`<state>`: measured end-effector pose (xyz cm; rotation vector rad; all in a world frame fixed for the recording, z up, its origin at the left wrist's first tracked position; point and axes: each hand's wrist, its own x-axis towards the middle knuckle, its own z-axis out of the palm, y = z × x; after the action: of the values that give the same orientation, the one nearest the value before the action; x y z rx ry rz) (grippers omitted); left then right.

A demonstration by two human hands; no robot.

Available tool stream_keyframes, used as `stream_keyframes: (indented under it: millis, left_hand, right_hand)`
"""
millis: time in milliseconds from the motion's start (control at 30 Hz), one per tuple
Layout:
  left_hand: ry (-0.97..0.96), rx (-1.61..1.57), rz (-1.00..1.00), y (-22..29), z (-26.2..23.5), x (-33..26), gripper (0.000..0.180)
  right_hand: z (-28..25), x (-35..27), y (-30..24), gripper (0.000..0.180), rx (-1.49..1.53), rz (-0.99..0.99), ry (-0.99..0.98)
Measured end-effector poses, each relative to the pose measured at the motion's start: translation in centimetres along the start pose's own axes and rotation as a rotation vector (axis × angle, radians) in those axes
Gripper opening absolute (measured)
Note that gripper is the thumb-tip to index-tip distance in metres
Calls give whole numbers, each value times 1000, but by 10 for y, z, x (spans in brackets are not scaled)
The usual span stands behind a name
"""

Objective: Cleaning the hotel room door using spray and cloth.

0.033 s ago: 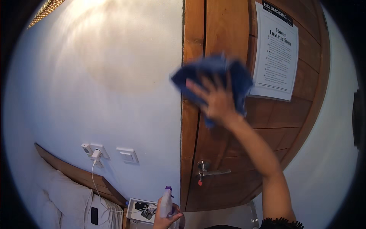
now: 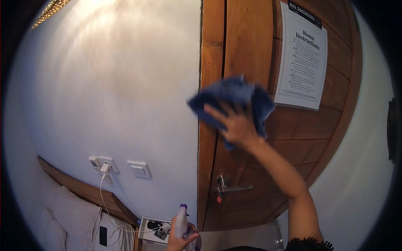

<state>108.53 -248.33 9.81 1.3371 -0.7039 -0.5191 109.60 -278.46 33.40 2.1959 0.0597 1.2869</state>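
My right hand (image 2: pixel 240 127) reaches up with its fingers spread over a dark blue cloth (image 2: pixel 238 88), pressing it to the wooden door (image 2: pixel 247 46) near its left edge. Hand and cloth are smeared by motion. Low in the picture, my left hand (image 2: pixel 180 240) is wrapped round a spray bottle (image 2: pixel 181 221) with a whitish body and a purple top. The bottle stands upright in my grip, its lower part partly hidden by my fingers. Below the cloth, a metal door handle (image 2: pixel 234 188) sticks out, with a small red tag (image 2: pixel 219 199) hanging under it.
A printed sheet (image 2: pixel 301 62) hangs on the door, right of the cloth. On the white wall (image 2: pixel 125 104) are a light switch (image 2: pixel 139 169) and a plugged-in charger (image 2: pixel 104 169). Lower left, a phone (image 2: pixel 103 236) lies by pillows (image 2: pixel 75 209); a white tray (image 2: pixel 146 234) holds small items.
My right hand and the blue cloth have slid a little downward on the door. My left hand with the spray bottle has hardly moved.
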Motion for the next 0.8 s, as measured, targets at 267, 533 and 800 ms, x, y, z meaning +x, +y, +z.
stream_keyframes:
  millis: [267,533,800]
  left_hand:
    - [-51,118,36,1,-15,2,87]
    - [-41,57,-68,15,-4,-8,89]
    - [44,67,12,7,-21,-19,87]
  right_hand:
    - [6,36,25,78,95,134,187]
    - [14,-18,-11,69,117,15,-76]
    - [-20,67,59,59,-106,299,256]
